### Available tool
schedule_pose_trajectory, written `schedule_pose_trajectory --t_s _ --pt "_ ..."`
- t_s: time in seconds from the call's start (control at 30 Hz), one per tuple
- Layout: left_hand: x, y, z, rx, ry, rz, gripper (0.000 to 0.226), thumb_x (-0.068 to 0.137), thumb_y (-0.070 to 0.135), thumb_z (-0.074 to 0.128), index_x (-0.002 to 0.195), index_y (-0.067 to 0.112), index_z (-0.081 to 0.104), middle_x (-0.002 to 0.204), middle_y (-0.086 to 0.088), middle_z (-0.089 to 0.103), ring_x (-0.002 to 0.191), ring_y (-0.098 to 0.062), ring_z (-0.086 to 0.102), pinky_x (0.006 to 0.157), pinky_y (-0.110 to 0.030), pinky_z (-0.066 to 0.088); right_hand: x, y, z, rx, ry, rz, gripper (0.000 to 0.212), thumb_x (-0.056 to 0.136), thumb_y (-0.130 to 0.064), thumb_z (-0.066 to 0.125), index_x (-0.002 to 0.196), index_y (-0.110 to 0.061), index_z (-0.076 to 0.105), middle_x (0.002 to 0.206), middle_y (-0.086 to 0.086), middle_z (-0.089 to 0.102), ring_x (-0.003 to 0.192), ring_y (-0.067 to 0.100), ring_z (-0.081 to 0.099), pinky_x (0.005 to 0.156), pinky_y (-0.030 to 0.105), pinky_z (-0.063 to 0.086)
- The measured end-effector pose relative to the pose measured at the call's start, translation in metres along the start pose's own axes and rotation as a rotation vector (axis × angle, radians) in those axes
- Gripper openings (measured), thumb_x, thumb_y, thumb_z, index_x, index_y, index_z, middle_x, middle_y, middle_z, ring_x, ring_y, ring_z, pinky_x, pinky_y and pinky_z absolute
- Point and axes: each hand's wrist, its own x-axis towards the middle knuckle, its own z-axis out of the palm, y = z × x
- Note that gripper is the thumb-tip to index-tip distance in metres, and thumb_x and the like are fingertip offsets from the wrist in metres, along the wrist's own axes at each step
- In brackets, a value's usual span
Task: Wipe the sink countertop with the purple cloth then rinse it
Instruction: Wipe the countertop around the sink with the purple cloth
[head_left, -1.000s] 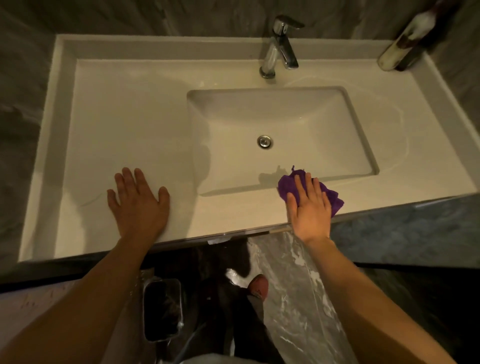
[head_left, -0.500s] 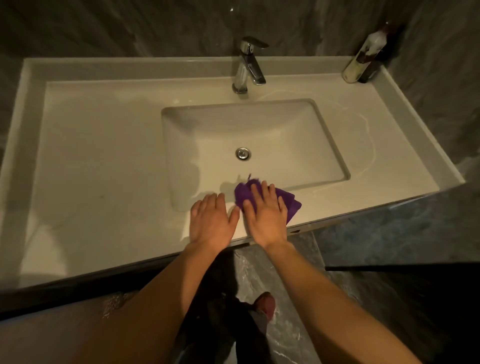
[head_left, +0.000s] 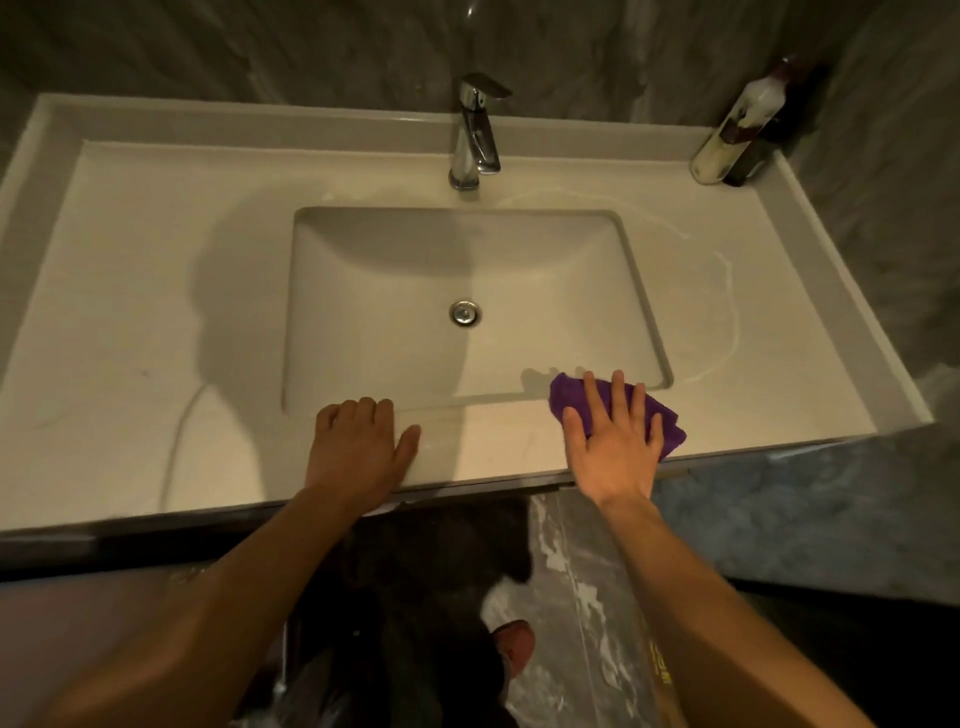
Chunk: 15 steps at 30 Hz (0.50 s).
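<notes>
Purple cloth (head_left: 667, 423) sits crumpled on our countertop (head_left: 130, 312) front edge, long axis toward front-right, right hand (head_left: 613, 441) splayed flat on it, left hand (head_left: 358, 447) flat alongside, holding nothing.

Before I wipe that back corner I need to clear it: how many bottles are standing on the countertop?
2, both in the back right corner: a white bottle leaning against the wall, and a dark bottle right behind it, mostly hidden.
</notes>
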Motion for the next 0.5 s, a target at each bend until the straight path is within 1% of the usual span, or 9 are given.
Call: schedule_pose_trajectory --t_s 0.07,0.13,0.23,0.33,0.4,0.43,0.5 --pt "0.002 0.009 0.001 -0.012 0.019 -0.016 0.064 0.099 0.053 0.027 0.126 0.007 0.063 0.112 -0.016 0.071 0.102 -0.035 0.064 0.099 -0.051 0.041 0.012 0.025 -0.004 -0.004 0.001 0.049 0.063 0.103 -0.063 0.013 0.162 -0.042 0.007 0.173 0.000 0.006 0.159 0.027 -0.002 0.125 0.059 0.002" --pt "0.008 0.030 0.001 -0.058 0.025 -0.017 0.066 0.099 0.052 0.027 0.135 0.006 0.058 0.128 -0.019 0.067 0.116 -0.036 0.061 0.106 -0.052 0.039 0.022 0.045 -0.007 -0.001 -0.005 0.088 0.062 0.103 -0.061 0.013 0.162 -0.042 0.008 0.173 0.000 0.005 0.158 0.028 -0.003 0.124 0.061 0.002" --pt "0.020 0.081 0.000 -0.154 0.015 0.057 0.070 0.100 0.052 0.025 0.149 0.006 0.046 0.149 -0.021 0.053 0.138 -0.036 0.048 0.114 -0.050 0.033 0.031 0.067 -0.010 0.032 0.013 0.103 0.060 0.105 -0.055 0.017 0.163 -0.036 0.013 0.173 -0.001 0.009 0.158 0.026 0.001 0.124 0.060 0.003" --pt "0.036 0.139 -0.003 -0.224 0.004 0.222 0.068 0.104 0.049 0.029 0.159 0.009 0.027 0.166 -0.017 0.029 0.154 -0.033 0.025 0.123 -0.046 0.022 0.035 0.082 -0.011 0.108 0.122 0.053 0.058 0.107 -0.045 0.024 0.161 -0.022 0.028 0.168 0.005 0.027 0.156 0.025 0.021 0.123 0.053 0.019" --pt "0.042 0.167 0.000 -0.239 -0.024 0.314 0.069 0.105 0.049 0.030 0.162 0.013 0.017 0.172 -0.011 0.013 0.159 -0.026 0.010 0.127 -0.044 0.015 0.037 0.092 -0.010 0.186 0.176 0.029 0.056 0.107 -0.038 0.034 0.157 -0.013 0.036 0.162 0.011 0.039 0.150 0.027 0.034 0.118 0.050 0.030" --pt "0.044 0.176 0.003 -0.227 -0.038 0.341 0.070 0.105 0.050 0.030 0.163 0.014 0.014 0.173 -0.008 0.009 0.159 -0.024 0.006 0.128 -0.043 0.012 0.041 0.098 -0.010 0.236 0.201 0.036 0.054 0.107 -0.036 0.037 0.155 -0.011 0.039 0.159 0.013 0.044 0.147 0.029 0.040 0.116 0.050 0.034" --pt "0.043 0.183 0.010 -0.178 -0.043 0.354 0.071 0.105 0.052 0.029 0.163 0.014 0.013 0.173 -0.006 0.011 0.159 -0.021 0.004 0.128 -0.042 0.009 0.049 0.113 -0.012 0.385 0.273 0.123 0.056 0.105 -0.042 0.034 0.149 -0.009 0.046 0.148 0.015 0.055 0.136 0.033 0.051 0.110 0.052 0.043"
